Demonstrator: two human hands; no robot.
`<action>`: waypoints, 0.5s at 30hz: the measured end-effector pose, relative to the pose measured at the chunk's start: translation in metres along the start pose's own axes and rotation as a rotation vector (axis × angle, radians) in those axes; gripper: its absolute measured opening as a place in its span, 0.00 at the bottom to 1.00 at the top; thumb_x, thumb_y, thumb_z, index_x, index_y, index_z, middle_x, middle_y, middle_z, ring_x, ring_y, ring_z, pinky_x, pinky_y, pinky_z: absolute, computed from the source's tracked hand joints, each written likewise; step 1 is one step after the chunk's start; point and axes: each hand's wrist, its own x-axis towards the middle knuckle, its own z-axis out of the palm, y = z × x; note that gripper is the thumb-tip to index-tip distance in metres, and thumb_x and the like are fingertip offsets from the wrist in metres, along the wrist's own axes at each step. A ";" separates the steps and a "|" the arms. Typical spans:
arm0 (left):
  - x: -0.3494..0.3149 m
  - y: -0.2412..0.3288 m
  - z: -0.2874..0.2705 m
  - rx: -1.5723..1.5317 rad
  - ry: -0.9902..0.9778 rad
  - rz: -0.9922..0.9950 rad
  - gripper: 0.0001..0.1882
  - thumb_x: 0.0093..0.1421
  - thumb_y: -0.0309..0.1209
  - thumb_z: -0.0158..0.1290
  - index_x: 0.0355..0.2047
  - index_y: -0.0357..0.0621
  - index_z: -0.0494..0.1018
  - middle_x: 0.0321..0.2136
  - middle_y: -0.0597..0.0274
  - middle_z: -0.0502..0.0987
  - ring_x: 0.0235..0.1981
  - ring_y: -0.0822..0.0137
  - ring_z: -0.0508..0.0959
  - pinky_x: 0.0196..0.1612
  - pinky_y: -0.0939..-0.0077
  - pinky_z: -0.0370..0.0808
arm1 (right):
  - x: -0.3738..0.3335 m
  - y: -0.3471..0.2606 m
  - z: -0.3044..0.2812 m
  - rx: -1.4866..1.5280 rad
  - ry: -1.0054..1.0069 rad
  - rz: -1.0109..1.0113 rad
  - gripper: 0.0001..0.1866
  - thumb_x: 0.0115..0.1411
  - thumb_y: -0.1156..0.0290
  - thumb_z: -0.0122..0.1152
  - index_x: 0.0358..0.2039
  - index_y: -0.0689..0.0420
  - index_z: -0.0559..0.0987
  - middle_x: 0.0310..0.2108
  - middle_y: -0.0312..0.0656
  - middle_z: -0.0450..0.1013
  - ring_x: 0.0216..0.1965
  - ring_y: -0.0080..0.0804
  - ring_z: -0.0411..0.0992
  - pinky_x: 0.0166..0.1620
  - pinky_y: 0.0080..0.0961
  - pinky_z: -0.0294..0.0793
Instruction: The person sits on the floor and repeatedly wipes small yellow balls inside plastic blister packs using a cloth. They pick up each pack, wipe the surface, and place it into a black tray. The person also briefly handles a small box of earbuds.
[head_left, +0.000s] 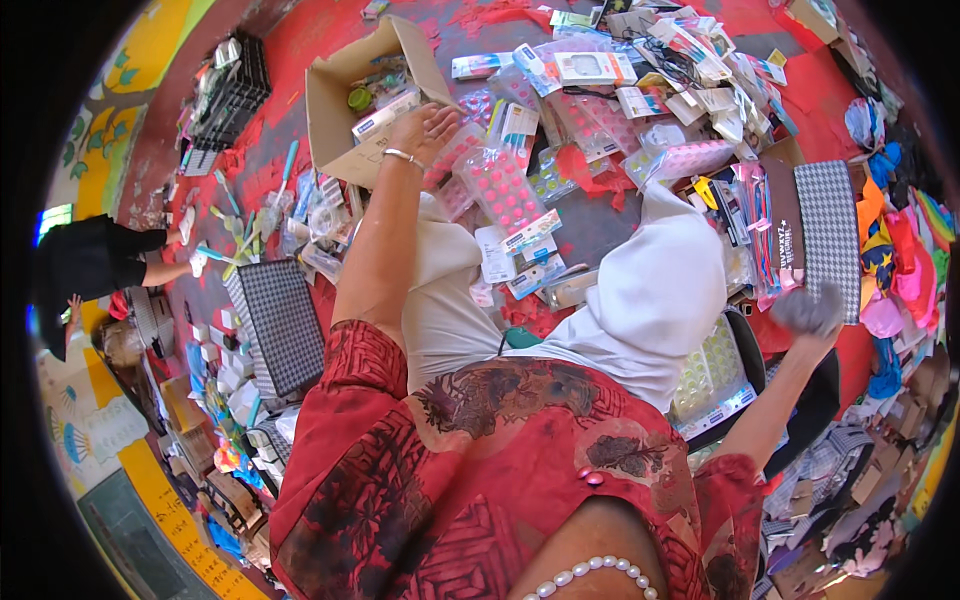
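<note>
My left hand (425, 132) is open, with its fingers stretched out at the near right edge of a cardboard box (345, 150). Inside that box are small packets, a green round item (359, 98) and a white packet (387, 114). Beyond my right forearm, my right hand (824, 336) has a soft-looking grey wad (806, 308) at its fingers, whose exact kind is unclear. The wad is beside a black-and-white houndstooth box (832, 235). Between my knees lie blister sheets of pink round pieces (507, 190) and carded packets (537, 262).
A heap of packaged goods (690, 65) spreads ahead. To the left stand another houndstooth box (278, 325), a black crate (240, 90) and another person in black (90, 260). Colourful fabric items (910, 255) lie at the right. Green-dotted sheets (712, 375) rest beside my right thigh.
</note>
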 end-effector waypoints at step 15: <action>-0.018 0.018 0.029 -0.083 -0.216 0.045 0.18 0.56 0.23 0.42 0.48 0.33 0.59 0.35 0.53 0.72 0.34 0.68 0.73 0.38 0.77 0.73 | 0.119 0.358 0.323 -1.326 -0.680 0.551 0.13 0.42 0.63 0.60 0.24 0.61 0.78 0.24 0.40 0.73 0.26 0.28 0.70 0.30 0.29 0.69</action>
